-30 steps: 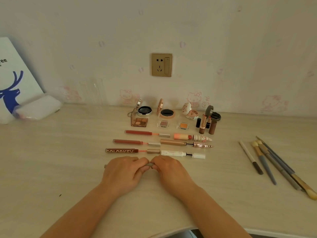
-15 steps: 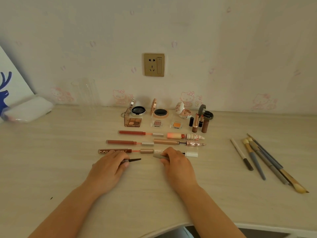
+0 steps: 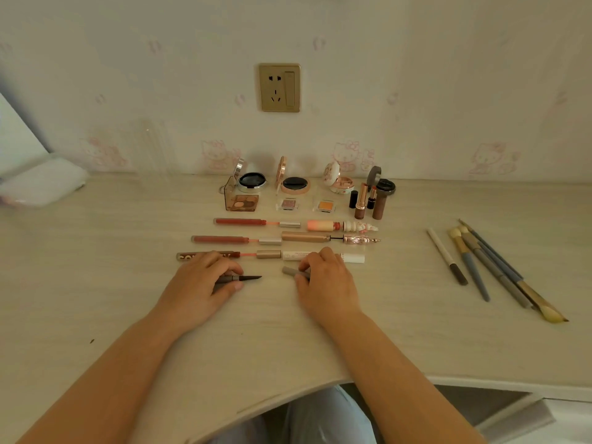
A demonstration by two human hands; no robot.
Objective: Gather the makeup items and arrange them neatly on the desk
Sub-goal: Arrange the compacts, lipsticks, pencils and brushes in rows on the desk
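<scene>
Hands are busy with one thin grey makeup pen pulled open: my left hand pinches the pen body with its dark pointed tip bare, and my right hand curls round the small grey cap. Both lie on the pale wooden desk just in front of the brown lettered lip gloss tube. I think the next move is setting both pieces down in line, in front of that tube.

Hands apart since 1 s ago, left hand w/ uncapped pencil, right hand w/ cap
</scene>
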